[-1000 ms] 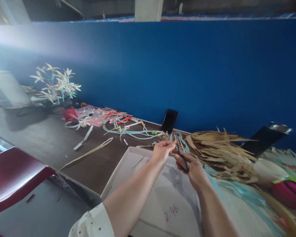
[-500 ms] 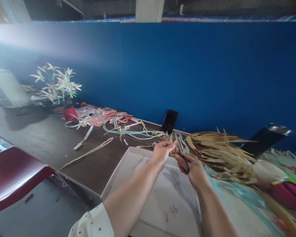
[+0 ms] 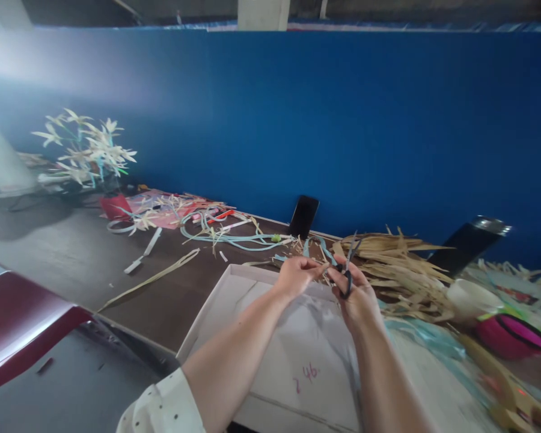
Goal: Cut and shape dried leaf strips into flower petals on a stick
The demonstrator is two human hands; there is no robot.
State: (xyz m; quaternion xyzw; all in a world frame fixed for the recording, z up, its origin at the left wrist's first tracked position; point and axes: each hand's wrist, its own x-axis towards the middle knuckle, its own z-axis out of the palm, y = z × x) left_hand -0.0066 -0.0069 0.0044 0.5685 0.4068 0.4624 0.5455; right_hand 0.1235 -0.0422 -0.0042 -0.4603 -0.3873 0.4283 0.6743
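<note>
My left hand [image 3: 297, 275] is closed in a pinch on a thin dry leaf strip [image 3: 322, 267] over the far edge of a white cardboard box [image 3: 225, 300]. My right hand [image 3: 356, 297] is wrapped round black-handled scissors [image 3: 348, 270], their blades pointing up and slightly apart, right beside the left fingertips. Both forearms stretch over the box, which bears pink handwriting. Behind the hands lies a pile of dried leaves [image 3: 401, 270].
A dark wooden table [image 3: 63, 252] runs along a blue wall [image 3: 342, 120]. On it are a black phone [image 3: 303, 216], light blue strips [image 3: 234, 237], a leaf-flower bouquet [image 3: 85, 150], a white cup [image 3: 469, 297], a pink bowl [image 3: 509, 337] and a dark bottle [image 3: 469, 243]. A red chair [image 3: 18, 319] stands at left.
The scissors have tilted from leaning left to leaning right, blades now apart. Both hands have shifted slightly right, and my view has turned a little.
</note>
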